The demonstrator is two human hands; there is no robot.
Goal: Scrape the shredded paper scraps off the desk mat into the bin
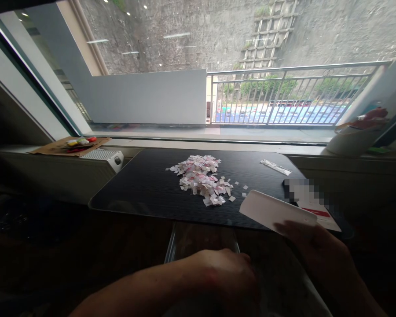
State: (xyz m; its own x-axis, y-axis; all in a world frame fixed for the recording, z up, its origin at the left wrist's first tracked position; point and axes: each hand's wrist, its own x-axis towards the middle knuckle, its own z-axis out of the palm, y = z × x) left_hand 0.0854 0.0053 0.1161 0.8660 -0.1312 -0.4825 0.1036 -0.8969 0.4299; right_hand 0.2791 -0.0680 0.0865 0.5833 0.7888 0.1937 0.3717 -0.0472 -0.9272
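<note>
Below the near edge of the black table (135, 189) is a clear container (170, 246), partly hidden by my arm. My left hand (231, 270) is closed at its near right side, with the fingertips mostly out of sight. A flat white panel (270, 211) with rounded corners and a small hole is in my right hand (317, 242), tilted over the table's front right edge. To the left of the panel lies a heap of small cut paper pieces (201, 176), white and pinkish, with a few scattered singly toward the panel.
A thin clear-wrapped packet (275, 167) lies at the table's back right. A partly blurred card with a red stripe (320, 215) is behind my right hand. Left of the table, a radiator (102, 158) stands beside brown cardboard (49, 147) bearing small coloured items. A large window rises behind.
</note>
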